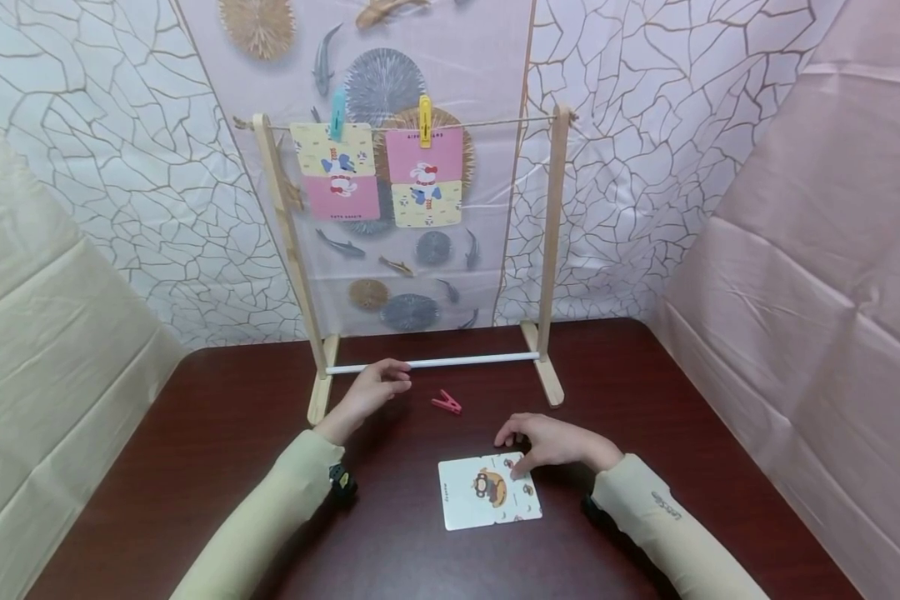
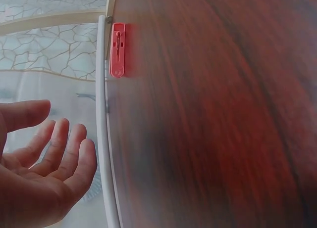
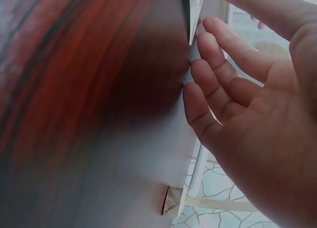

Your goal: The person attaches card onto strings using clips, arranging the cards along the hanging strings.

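Observation:
A white card with a monkey picture [image 1: 468, 492] lies on the dark table. My right hand [image 1: 558, 442] is over its upper right corner, thumb at the card and the fingers bent down to the table past its far edge. In the right wrist view the card's corner [image 3: 194, 18] shows close to the fingertips. My left hand [image 1: 367, 396] hovers near the white bar of a wooden stand, fingers loosely bent with nothing between them. A red clothespin [image 1: 447, 402] rests on the table between the hands, to the right of my left fingertips.
A wooden stand [image 1: 555, 233] with a rope [image 1: 510, 122] strung across its posts stands at the back. Two pink and yellow cards [image 1: 342, 198] [image 1: 427, 154] hang from the rope by a blue clothespin [image 1: 337, 114] and a yellow clothespin [image 1: 425, 121]. Cloth walls surround the table.

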Motion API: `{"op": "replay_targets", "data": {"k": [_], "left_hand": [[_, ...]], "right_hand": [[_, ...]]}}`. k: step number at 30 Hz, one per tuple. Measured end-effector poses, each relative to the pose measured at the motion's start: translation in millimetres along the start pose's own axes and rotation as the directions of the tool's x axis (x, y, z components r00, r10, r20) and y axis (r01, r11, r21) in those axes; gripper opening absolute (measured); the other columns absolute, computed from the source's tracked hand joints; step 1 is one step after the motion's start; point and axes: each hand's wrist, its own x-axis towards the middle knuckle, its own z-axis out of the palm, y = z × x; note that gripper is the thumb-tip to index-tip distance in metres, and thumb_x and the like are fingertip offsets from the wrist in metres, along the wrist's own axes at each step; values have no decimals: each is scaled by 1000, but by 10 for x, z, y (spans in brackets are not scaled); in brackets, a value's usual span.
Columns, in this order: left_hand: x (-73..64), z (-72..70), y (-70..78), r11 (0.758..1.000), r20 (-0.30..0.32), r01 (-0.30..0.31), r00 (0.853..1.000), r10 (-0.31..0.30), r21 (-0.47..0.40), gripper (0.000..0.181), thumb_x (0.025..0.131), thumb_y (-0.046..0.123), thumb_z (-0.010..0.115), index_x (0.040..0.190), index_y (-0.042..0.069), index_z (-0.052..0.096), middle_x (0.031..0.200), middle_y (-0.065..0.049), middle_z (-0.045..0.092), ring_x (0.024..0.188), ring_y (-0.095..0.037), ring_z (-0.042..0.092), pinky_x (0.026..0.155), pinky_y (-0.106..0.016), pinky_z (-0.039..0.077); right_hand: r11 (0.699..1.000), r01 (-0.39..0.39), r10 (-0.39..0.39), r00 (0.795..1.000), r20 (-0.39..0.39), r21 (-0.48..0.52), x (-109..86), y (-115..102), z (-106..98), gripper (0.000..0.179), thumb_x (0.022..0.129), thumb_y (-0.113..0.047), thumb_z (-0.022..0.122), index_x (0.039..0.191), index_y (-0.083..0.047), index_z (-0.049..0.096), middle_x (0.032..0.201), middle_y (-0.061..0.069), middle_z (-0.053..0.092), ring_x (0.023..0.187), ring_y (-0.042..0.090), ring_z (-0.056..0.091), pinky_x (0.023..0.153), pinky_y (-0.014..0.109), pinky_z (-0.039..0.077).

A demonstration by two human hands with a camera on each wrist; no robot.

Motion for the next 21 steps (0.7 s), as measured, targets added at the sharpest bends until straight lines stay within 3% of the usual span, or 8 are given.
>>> {"op": "replay_targets", "data": {"k": [11,21], "left_hand": [[182,140,30,994,57,-19,998,13,104,39,91,7,72,128,-3,63,111,-16,69,102,-26,64,86,-37,52],[275,262,9,990,107,-24,994,9,140,43,89,6,73,130,-3,61,117,-19,67,105,-28,61,91,-42,49]], "right_hand": [[1000,6,-7,999,31,29,-1,-5,-9,30,81,-21,86,107,-15,70,97,-2,62,89,18,55,80,28,47],[999,-11,8,999,49,50,-43,-67,-6,37,76,-26,90,105,-16,69,101,1,59,92,20,52,81,29,45]]}}
